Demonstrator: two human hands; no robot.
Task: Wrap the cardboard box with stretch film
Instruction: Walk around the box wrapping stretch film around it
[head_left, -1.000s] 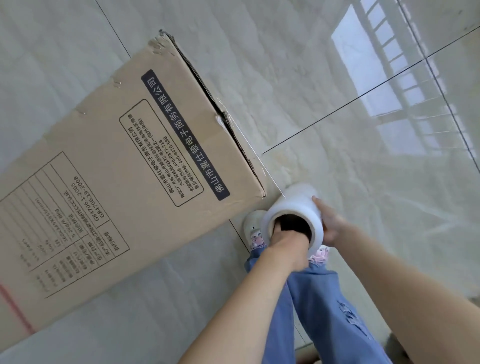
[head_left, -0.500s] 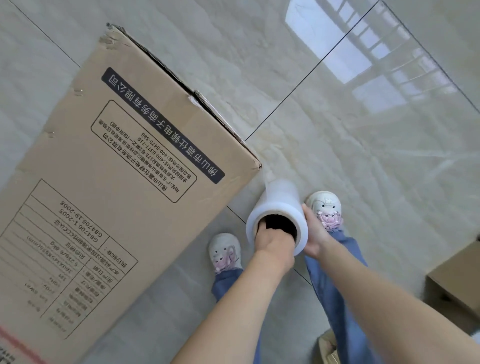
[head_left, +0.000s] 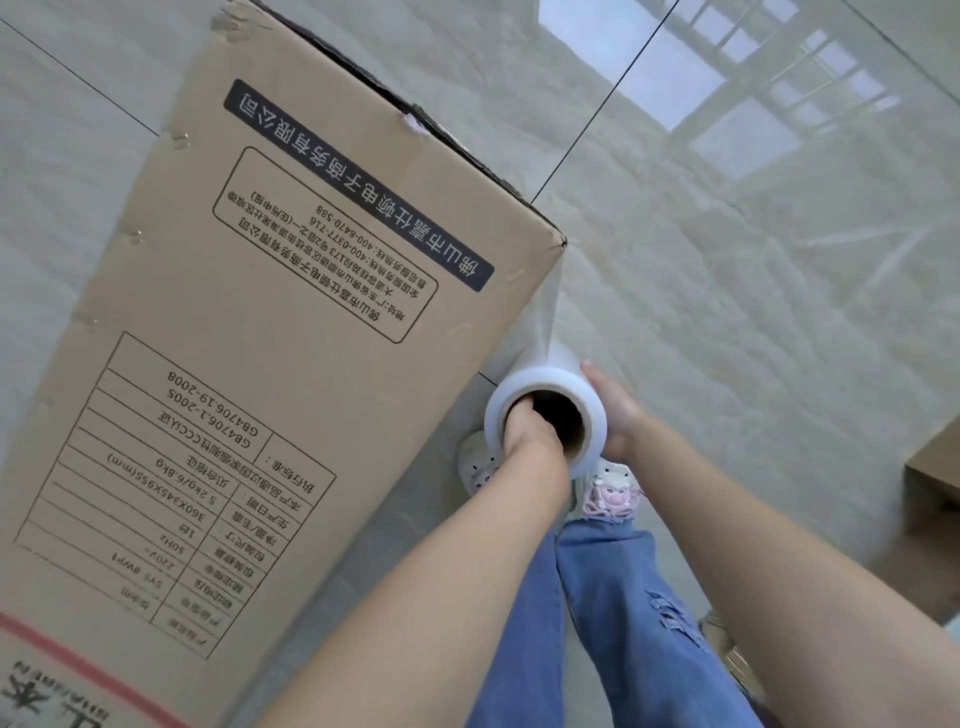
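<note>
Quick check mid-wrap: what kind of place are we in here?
Probably an indoor room in a home or small storeroom, not a warehouse: glossy pale marble-look floor tiles mirror a barred window, and another brown carton sits on the floor beside the tall printed cardboard box.

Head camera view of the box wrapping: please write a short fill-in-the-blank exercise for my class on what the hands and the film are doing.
1. The left hand has its fingers pushed inside the roll's hollow ____.
2. The right hand rests on the ____ of the stretch film roll.
3. A sheet of film stretches from the roll up to a ____ of the cardboard box.
4. The box stands on a glossy ____ floor.

Missing words: core; outside; corner; tiled
</note>
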